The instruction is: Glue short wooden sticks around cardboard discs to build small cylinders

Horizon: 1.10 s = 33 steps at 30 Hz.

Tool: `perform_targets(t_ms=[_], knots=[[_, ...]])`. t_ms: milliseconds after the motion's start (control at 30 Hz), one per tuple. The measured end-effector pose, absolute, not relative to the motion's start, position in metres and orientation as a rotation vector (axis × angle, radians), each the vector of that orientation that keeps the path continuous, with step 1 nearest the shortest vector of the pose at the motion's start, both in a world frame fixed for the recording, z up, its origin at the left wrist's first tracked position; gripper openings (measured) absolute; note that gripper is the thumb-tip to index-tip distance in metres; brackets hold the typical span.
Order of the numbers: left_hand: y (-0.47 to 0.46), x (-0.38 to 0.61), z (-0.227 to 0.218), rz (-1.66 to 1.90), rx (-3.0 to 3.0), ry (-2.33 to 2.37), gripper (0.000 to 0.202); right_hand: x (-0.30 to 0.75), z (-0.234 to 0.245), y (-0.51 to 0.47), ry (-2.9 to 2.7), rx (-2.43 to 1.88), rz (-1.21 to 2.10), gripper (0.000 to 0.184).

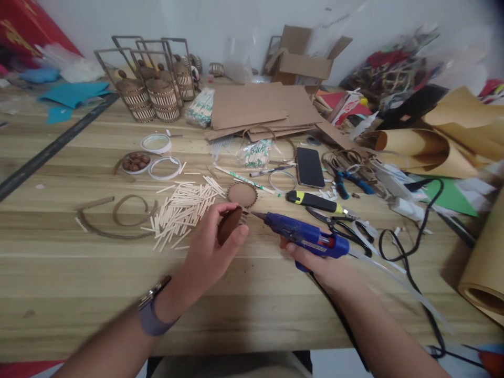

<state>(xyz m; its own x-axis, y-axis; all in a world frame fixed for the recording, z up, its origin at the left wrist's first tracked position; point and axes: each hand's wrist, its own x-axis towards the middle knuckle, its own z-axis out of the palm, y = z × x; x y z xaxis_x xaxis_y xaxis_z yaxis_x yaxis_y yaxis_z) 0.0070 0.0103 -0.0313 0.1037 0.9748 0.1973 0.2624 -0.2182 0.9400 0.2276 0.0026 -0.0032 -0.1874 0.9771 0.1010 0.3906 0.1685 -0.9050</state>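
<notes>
Right now the left hand (208,249) pinches a brown disc (229,228) between thumb and fingers, above the bench (252,310), out from the middle of its near edge. The right hand (317,263) is wrapped around a glue gun (301,231), nozzle (259,215) pointing at the disc's rim; I cannot tell whether they touch. Just beyond lies a rimmed disc (242,195), sticks (183,210) to its left. Lanterns (163,100) stand toward the far left corner.
</notes>
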Motion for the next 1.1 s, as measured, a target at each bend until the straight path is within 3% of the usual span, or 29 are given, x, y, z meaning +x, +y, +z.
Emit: perform_targets(t_ms=[667, 1100], knots=[[0.0084, 0.0078, -0.0324, 1.141, 1.646, 1.229, 0.036, 0.2275, -0.0057, 0.0016, -1.760, -1.333, 0.986, 0.023], [0.0080, 0.0069, -0.0249, 1.099, 1.980, 1.173, 0.037, 0.2249, -0.0054, 0.0013, -1.765, -1.319, 0.939, 0.021]])
